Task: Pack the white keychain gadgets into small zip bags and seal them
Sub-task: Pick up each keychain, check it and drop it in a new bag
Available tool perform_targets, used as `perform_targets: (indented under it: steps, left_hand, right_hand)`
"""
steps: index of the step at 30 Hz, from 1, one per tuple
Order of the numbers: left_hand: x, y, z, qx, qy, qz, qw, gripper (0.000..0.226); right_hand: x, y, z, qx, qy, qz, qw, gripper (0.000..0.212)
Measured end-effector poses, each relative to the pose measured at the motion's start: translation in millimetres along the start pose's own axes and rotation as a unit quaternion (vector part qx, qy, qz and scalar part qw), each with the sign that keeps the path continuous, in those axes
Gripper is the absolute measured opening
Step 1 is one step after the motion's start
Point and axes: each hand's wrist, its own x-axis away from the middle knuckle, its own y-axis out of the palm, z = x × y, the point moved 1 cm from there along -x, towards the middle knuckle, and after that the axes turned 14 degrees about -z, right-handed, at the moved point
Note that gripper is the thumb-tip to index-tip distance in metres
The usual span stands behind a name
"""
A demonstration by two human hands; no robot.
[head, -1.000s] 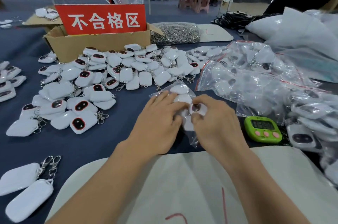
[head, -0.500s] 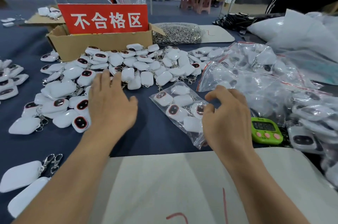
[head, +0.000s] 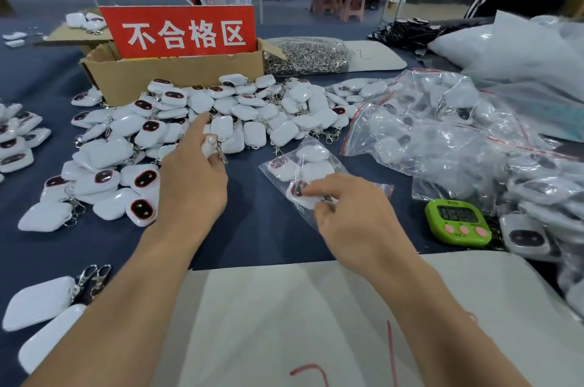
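A person's left hand (head: 192, 184) is gripping one white keychain gadget (head: 209, 144) between thumb and curled fingers, its metal clasp dangling just below the fingertips, at the near edge of a loose pile of gadgets (head: 240, 108) that is spreading away from the grip toward the far and left sides. To the right of that grip, across a bare strip of navy table cloth (head: 268, 228), the right hand (head: 357, 219) is pinching the near end of a small zip bag (head: 316, 165), forefinger on top and thumb tucked under. The clear bag is lying flat on the cloth, stretching away from the fingers and already holding several gadgets; whether its seal is closed cannot be told. Beyond the left hand's grip, behind the pile, a cardboard box (head: 177, 74) is carrying a red sign (head: 186, 31) with white characters, and beside it a clear bag of metal clasps (head: 308, 56) is resting. Right of the pinched bag, a heap of filled bags (head: 442, 134) is crowding the table, with a green timer (head: 458, 222) sitting near the right hand's knuckles. A white sheet (head: 316, 307) is lying under both forearms, and two more gadgets (head: 41, 301) are lying apart, near the left elbow.
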Motion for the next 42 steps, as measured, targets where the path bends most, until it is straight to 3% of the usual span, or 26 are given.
perform_targets:
  steps: [2,5,9,11,15,19,21,22,25,29,31,36,42]
  left_hand:
    - [2,2,7,0.067,0.023,0.022,0.997,0.060]
    - [4,7,20,0.171,0.015,0.024,0.985,0.042]
    - [11,13,38,0.299,0.000,-0.056,0.953,0.010]
    - [16,18,43,0.320,0.000,-0.093,0.943,0.016]
    - [23,24,49,0.305,0.035,-0.152,0.939,0.018]
    - [24,23,46,0.255,0.061,-0.161,0.952,0.021]
    - [27,23,44,0.204,0.073,-0.139,0.966,0.031]
    - [28,23,43,0.186,0.081,-0.125,0.971,0.039]
    - [30,22,46,0.224,0.061,-0.087,0.969,0.060]
    - [24,20,51,0.412,0.008,-0.178,0.894,0.027]
    - [23,20,51,0.431,0.019,-0.224,0.874,0.026]
    - [21,19,50,0.424,0.013,-0.241,0.873,0.021]
    - [25,22,53,0.389,0.038,-0.261,0.883,0.020]
  right_hand:
    - [0,-1,3,-0.012,0.023,0.049,0.998,0.038]
    - [2,-7,1,-0.020,0.034,0.152,0.988,0.040]
    - [8,-10,-10,-0.080,0.005,0.236,0.968,0.041]
    - [11,-2,-18,-0.126,-0.023,0.196,0.972,0.041]
    - [11,18,-31,-0.179,-0.051,0.017,0.982,0.060]
    - [5,30,-28,-0.176,-0.038,-0.037,0.983,0.033]
    - [3,34,-25,-0.157,-0.037,-0.029,0.986,0.011]
    - [2,34,-25,-0.140,-0.033,-0.017,0.989,0.010]
    - [1,29,-29,-0.160,-0.004,-0.005,0.987,0.035]
    - [1,25,-30,-0.310,0.072,0.025,0.948,0.034]
    - [1,25,-30,-0.361,0.088,0.004,0.928,0.036]
    - [-3,24,-26,-0.426,0.097,-0.055,0.898,0.034]
    - [-2,23,-22,-0.366,0.076,0.024,0.927,0.021]
